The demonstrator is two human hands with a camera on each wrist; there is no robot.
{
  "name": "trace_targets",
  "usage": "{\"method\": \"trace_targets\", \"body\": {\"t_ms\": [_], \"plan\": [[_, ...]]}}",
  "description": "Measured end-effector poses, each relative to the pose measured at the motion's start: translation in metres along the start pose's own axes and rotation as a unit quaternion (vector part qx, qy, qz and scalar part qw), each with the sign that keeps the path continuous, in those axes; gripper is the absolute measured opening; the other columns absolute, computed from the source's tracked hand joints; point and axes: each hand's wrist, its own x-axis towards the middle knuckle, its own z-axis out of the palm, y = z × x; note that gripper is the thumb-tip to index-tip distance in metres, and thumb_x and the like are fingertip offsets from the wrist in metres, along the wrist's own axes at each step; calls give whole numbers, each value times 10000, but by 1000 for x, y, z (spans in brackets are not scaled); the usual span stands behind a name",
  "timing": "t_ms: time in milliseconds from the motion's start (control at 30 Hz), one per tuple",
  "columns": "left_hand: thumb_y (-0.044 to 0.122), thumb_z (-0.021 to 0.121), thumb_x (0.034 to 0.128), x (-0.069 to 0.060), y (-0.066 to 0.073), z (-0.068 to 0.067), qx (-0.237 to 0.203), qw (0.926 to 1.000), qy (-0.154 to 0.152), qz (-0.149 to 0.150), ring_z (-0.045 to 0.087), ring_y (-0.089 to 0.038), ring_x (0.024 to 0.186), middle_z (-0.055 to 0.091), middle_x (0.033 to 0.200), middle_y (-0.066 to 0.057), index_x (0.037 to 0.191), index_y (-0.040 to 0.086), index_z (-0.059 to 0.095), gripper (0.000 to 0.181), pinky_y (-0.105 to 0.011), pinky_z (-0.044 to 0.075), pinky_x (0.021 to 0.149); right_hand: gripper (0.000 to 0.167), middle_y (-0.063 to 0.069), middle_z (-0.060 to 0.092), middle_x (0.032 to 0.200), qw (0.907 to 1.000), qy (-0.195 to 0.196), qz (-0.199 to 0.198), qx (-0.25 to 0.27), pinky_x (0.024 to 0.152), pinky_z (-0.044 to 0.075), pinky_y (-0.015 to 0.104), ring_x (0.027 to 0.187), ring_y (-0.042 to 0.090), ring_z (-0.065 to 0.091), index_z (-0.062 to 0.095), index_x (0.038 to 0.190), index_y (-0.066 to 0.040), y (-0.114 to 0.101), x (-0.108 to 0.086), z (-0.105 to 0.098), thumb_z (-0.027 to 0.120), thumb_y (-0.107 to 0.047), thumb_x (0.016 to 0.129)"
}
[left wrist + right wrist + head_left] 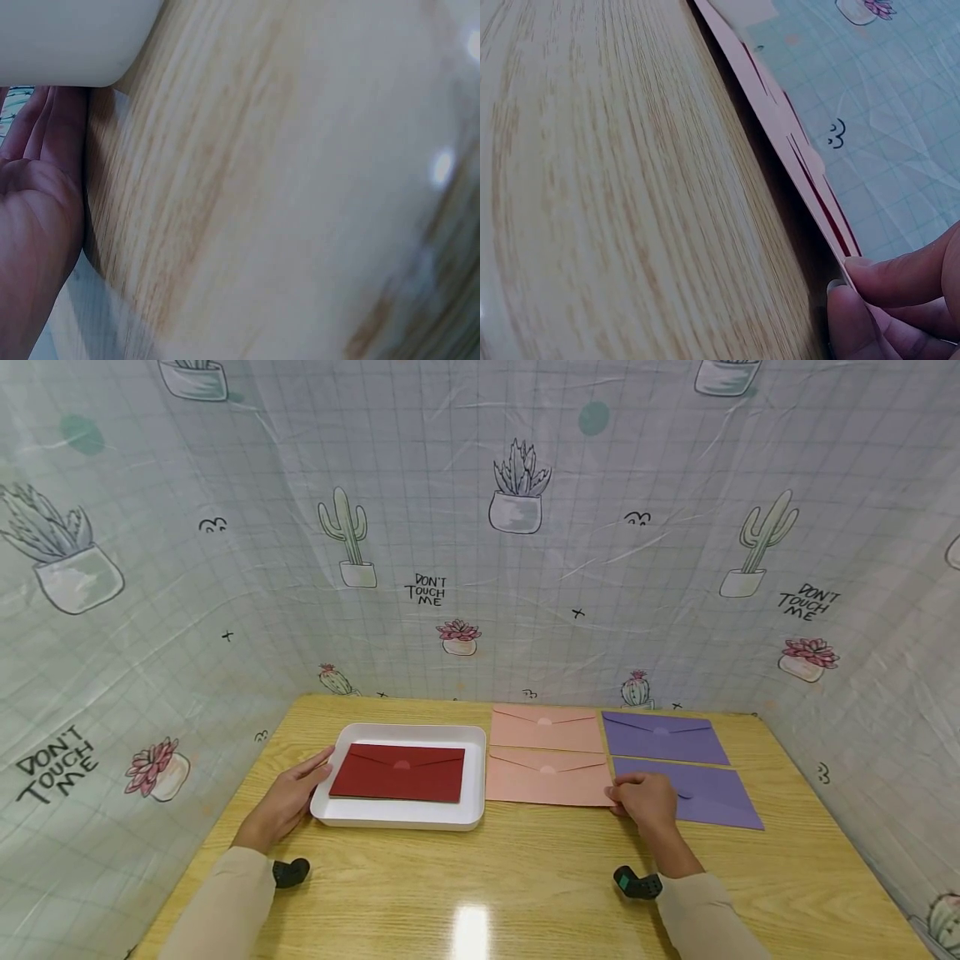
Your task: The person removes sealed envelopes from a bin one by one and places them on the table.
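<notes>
A white tray [397, 816] holds a dark red envelope [405, 777], flap side up. My left hand [288, 797] lies against the tray's left side with its fingers stretched out; in the left wrist view its palm [34, 202] shows under the tray's wall [67, 45]. My right hand [647, 802] pinches the near right corner of the nearer pink envelope [549, 783] between thumb and fingers. The right wrist view shows that envelope's edge [780, 142] raised off the wood at the pinched side. Part of the nearer purple envelope [720, 797] is hidden behind the right hand.
Another pink envelope [546, 727] and another purple envelope [663, 737] lie in the row behind. Everything rests on a wooden table [420, 885]. A curtain with cactus drawings [517, 568] surrounds the back and sides.
</notes>
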Motion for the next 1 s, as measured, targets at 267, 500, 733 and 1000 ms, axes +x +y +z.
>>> {"method": "trace_targets", "body": {"t_ms": [267, 500, 733, 1000], "plan": [[304, 438, 1135, -1, 0, 0, -12, 10000, -30, 20, 24, -324, 1646, -12, 1775, -69, 1682, 219, 173, 614, -530, 171, 1321, 289, 277, 753, 1071, 10000, 36, 32, -52, 577, 631, 277, 599, 123, 734, 748, 1143, 88, 0, 1, 1, 778, -32, 882], [311, 437, 1135, 0, 0, 0, -30, 10000, -27, 19, 20, -313, 1647, -14, 1775, -56, 1682, 228, 176, 611, -522, 169, 1324, 284, 259, 761, 1058, 10000, 16, 23, -47, 581, 633, 278, 599, 124, 731, 750, 1142, 85, -2, 0, 1, 771, -35, 885], [317, 441, 1134, 0, 0, -1, -47, 10000, -44, 20, 21, -311, 1646, -17, 1775, -59, 1681, 227, 180, 613, -522, 169, 1322, 281, 259, 769, 1033, 9999, 63, 8, -154, 570, 627, 274, 583, 114, 725, 753, 1132, 88, -2, 1, 1, 774, -46, 887], [310, 439, 1135, 0, 0, -1, -8, 10000, -35, -7, 19, -311, 1647, -20, 1775, -53, 1681, 236, 180, 609, -520, 169, 1323, 276, 263, 773, 1025, 9997, 83, -42, -235, 574, 630, 284, 591, 128, 731, 752, 1127, 92, -3, -1, 1, 773, -51, 891]]}}
